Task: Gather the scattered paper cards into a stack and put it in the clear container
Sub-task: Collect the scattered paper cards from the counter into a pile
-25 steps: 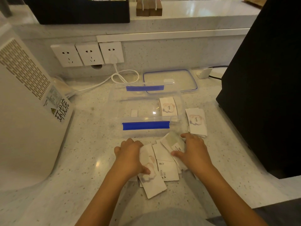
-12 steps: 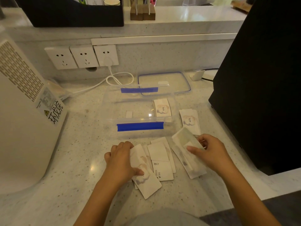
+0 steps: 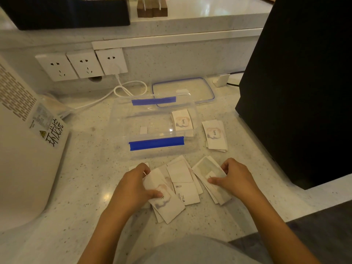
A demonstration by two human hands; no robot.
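We look down at a speckled countertop (image 3: pixel 80 187) with both forearms reaching forward from the near edge. Our left hand (image 3: pixel 131 185) lies palm down, fingers curled, the thumb pressing the top of a small bundle of paper cards (image 3: pixel 167 205) that fans out toward us; it is pinching that bundle. Our right hand (image 3: pixel 235 178) is also palm down, thumb pointing left, gripping a second bundle of cards (image 3: pixel 204 166) by its right edge. Between the two hands a few loose cards (image 3: pixel 182 174) overlap flat on the counter. Just beyond them stands the clear container (image 3: pixel 122 119), open, with blue clips, and one small pile of cards (image 3: pixel 182 121) sits inside at its right end. Another pile (image 3: pixel 216 134) rests on the counter just right of the container. The container's lid (image 3: pixel 205 88) lies flat at the far side.
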